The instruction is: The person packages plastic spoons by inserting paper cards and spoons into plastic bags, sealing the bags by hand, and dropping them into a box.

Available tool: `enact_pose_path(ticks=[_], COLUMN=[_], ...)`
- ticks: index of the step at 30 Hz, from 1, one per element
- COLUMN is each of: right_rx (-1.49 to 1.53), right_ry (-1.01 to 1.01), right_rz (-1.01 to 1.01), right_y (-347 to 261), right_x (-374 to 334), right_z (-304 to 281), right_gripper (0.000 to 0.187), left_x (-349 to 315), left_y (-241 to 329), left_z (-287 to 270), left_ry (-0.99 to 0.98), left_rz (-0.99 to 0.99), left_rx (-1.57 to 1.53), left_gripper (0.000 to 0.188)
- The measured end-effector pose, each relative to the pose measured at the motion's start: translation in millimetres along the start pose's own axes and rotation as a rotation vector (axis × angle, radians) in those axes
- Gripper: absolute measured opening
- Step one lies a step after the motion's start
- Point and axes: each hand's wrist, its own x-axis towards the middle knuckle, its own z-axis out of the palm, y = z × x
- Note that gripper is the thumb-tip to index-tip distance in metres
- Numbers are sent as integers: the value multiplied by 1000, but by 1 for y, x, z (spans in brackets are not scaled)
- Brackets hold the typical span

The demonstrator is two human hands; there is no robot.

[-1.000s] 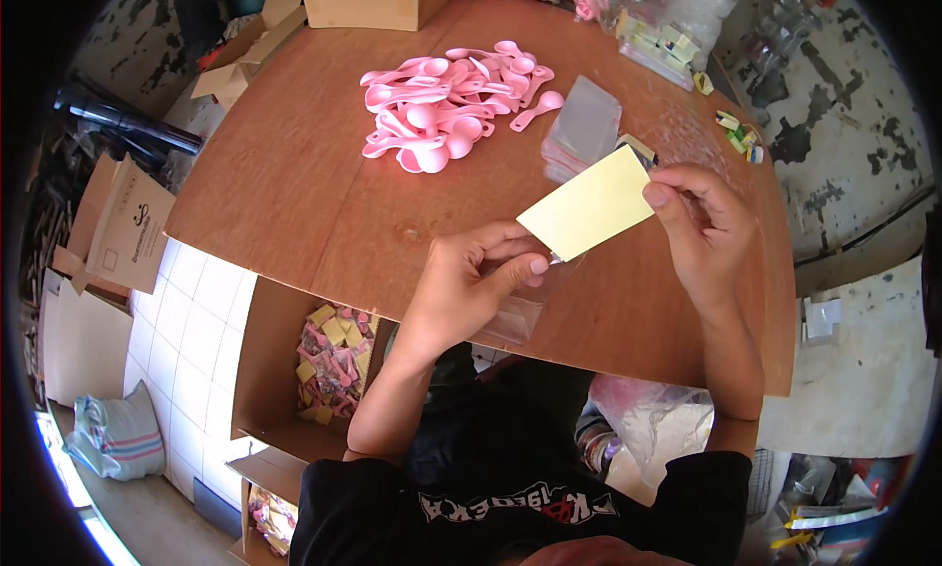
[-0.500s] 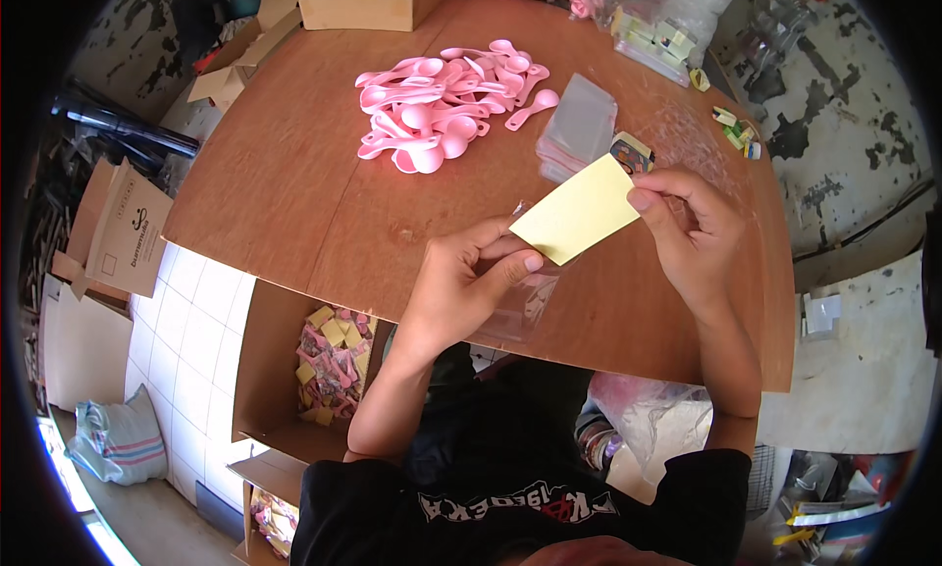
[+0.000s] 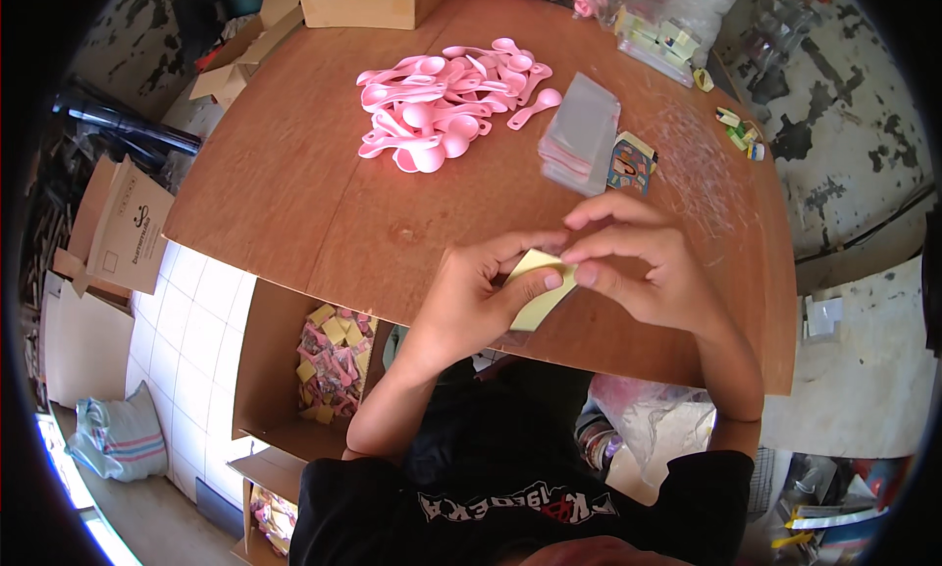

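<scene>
A pale yellow card [image 3: 542, 289], bent or folded, is held over the table's near edge. My left hand [image 3: 473, 293] is closed on it, the thumb pressing across its face. From the right, my right hand [image 3: 643, 267] pinches the card's upper corner between thumb and fingers. A bit of clear plastic shows below the card; most of it is hidden by the card and my left hand. Beyond my hands lie a stack of clear plastic bags [image 3: 581, 129] and a small pile of printed cards [image 3: 630, 164].
A heap of pink spoons [image 3: 432, 105] lies on the brown table [image 3: 294, 193], with a cardboard box [image 3: 373, 2] behind. Plastic scraps [image 3: 697, 164] and small wrapped rolls [image 3: 741, 132] are at the right. An open carton [image 3: 265, 370] of packed spoons and cards stands below the left edge.
The yellow card went from flat and outstretched to bent, and is closer to my body. My right hand moved left and down toward my left hand, uncovering the printed cards.
</scene>
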Motion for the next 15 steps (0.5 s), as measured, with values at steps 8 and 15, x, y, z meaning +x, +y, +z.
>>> enact_pose_path(ticks=[8, 15], right_rx=[158, 70], right_ry=[-291, -491], right_rz=[134, 337], right_y=[-11, -18], right_x=[10, 23], right_z=[-10, -3], right_gripper=[23, 20], left_x=[-5, -10], left_y=[5, 4], left_z=[8, 11], left_ry=[104, 168], left_rz=[217, 302], left_rx=[164, 288], left_gripper=[32, 40])
